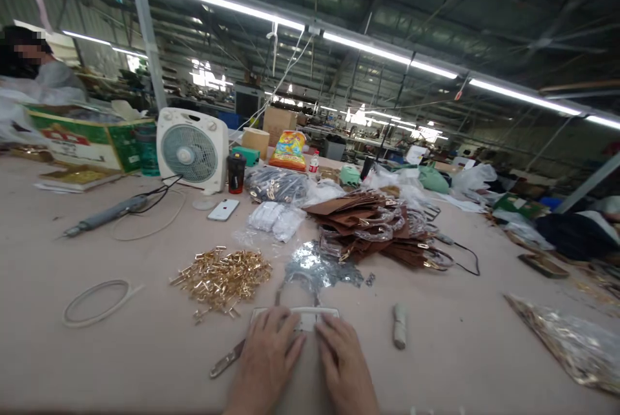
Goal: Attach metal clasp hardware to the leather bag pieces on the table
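A pale bag piece (306,323) with a light edge lies in front of me, and a looped handle (296,278) stands out beyond its far side. My left hand (268,350) rests palm down on its left part, fingers stretched forward and thumb toward the middle. On the right part lies my right hand (343,354), fingers likewise extended over the piece. Both hands cover much of it. A dark strap with a metallic-looking end (227,362) sticks out left of my left hand. Just beyond are a pile of small gold metal fittings (223,278) and a heap of silvery flat pieces (323,265).
Brown bag parts with wrapped handles (375,224) are stacked behind. Left stand a fan (192,149), a corded tool (106,213), a phone (223,210) and a tube coil (94,304). A grey roll (400,326) and plastic-wrapped pieces (571,341) lie right. A person (58,76) sits far left.
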Action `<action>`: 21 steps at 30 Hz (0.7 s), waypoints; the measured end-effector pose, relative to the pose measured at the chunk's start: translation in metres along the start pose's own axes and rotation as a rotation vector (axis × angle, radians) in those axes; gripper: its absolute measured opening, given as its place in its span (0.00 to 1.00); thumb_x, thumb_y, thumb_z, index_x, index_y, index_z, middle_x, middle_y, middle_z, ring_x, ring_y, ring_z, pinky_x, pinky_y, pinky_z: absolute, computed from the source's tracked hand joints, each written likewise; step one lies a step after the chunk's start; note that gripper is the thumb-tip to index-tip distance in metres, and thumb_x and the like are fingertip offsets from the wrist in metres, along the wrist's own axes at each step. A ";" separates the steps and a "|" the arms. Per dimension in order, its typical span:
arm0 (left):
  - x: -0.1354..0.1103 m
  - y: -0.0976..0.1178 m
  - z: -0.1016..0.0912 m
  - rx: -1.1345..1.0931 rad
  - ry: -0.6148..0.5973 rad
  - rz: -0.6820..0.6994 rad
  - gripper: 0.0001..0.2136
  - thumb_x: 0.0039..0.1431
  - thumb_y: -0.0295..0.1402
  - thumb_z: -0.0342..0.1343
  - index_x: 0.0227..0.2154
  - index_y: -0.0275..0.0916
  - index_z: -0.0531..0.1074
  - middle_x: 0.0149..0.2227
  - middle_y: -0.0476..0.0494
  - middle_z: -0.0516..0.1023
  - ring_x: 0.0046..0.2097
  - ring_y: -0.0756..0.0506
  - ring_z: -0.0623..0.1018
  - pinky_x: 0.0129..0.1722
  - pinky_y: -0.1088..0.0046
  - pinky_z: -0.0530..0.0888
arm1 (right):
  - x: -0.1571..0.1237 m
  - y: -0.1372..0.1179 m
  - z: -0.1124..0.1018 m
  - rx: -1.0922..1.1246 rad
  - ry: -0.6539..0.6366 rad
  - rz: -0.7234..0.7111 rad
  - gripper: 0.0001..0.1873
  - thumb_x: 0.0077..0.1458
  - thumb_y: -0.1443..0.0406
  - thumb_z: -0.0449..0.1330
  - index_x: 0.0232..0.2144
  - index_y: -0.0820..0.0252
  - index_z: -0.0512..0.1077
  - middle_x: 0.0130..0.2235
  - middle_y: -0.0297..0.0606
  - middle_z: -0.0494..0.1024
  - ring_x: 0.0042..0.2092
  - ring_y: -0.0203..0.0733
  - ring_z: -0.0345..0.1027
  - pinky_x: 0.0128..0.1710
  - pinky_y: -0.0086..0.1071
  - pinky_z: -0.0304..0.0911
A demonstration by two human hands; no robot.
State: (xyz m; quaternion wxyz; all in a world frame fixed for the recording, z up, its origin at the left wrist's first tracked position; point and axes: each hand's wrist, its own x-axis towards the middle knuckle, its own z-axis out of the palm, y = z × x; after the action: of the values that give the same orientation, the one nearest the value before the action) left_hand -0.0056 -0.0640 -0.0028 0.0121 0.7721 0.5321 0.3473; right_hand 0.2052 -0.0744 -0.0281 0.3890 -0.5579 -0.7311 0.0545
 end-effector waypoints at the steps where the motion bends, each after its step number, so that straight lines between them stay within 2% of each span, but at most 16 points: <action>1: 0.000 -0.002 0.001 -0.005 -0.003 -0.002 0.13 0.66 0.36 0.60 0.53 0.50 0.75 0.52 0.45 0.76 0.53 0.38 0.76 0.56 0.54 0.74 | 0.007 0.005 -0.008 0.027 0.005 0.085 0.19 0.66 0.62 0.55 0.54 0.50 0.80 0.57 0.40 0.79 0.58 0.51 0.74 0.60 0.47 0.70; 4: -0.001 -0.003 0.000 -0.022 -0.034 -0.021 0.13 0.67 0.36 0.60 0.52 0.49 0.76 0.52 0.44 0.76 0.54 0.38 0.75 0.56 0.54 0.74 | 0.033 0.030 -0.028 0.043 0.109 0.328 0.22 0.66 0.55 0.54 0.54 0.58 0.78 0.54 0.45 0.81 0.51 0.52 0.78 0.53 0.43 0.74; 6: -0.001 -0.002 -0.001 -0.030 -0.053 -0.036 0.12 0.67 0.36 0.60 0.52 0.49 0.76 0.53 0.44 0.76 0.55 0.38 0.75 0.56 0.53 0.74 | 0.051 0.050 -0.032 0.034 0.135 0.376 0.23 0.64 0.54 0.54 0.53 0.59 0.79 0.52 0.45 0.82 0.48 0.52 0.79 0.50 0.42 0.75; 10: 0.000 -0.001 -0.003 -0.037 -0.057 -0.048 0.12 0.67 0.36 0.59 0.52 0.49 0.76 0.53 0.44 0.76 0.55 0.38 0.75 0.56 0.53 0.74 | 0.085 0.076 -0.020 0.064 0.109 0.318 0.22 0.62 0.55 0.54 0.48 0.58 0.81 0.47 0.43 0.84 0.45 0.50 0.80 0.46 0.40 0.75; 14: 0.001 -0.001 -0.002 -0.032 -0.038 -0.040 0.13 0.66 0.36 0.59 0.52 0.49 0.76 0.53 0.44 0.77 0.55 0.37 0.76 0.57 0.52 0.74 | 0.111 0.090 -0.005 0.072 0.105 0.226 0.19 0.60 0.59 0.55 0.45 0.58 0.82 0.47 0.44 0.84 0.49 0.51 0.78 0.52 0.42 0.73; 18: 0.001 -0.002 0.000 -0.020 -0.017 -0.032 0.13 0.65 0.35 0.59 0.52 0.50 0.76 0.53 0.45 0.77 0.54 0.37 0.76 0.56 0.52 0.75 | 0.124 0.107 -0.004 -0.012 0.182 0.233 0.22 0.61 0.61 0.52 0.47 0.63 0.81 0.47 0.51 0.81 0.50 0.56 0.75 0.56 0.51 0.67; 21: 0.001 -0.003 0.002 -0.014 -0.007 -0.027 0.13 0.65 0.36 0.59 0.51 0.50 0.76 0.53 0.44 0.77 0.54 0.37 0.76 0.55 0.52 0.75 | 0.127 0.120 -0.005 -0.050 0.173 0.216 0.22 0.61 0.62 0.52 0.50 0.61 0.81 0.48 0.49 0.79 0.51 0.52 0.74 0.56 0.47 0.67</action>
State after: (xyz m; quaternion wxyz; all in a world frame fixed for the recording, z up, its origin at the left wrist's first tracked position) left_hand -0.0067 -0.0617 -0.0047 0.0239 0.7661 0.5399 0.3480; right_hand 0.2916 0.0773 -0.0223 0.4286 -0.6455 -0.6315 0.0295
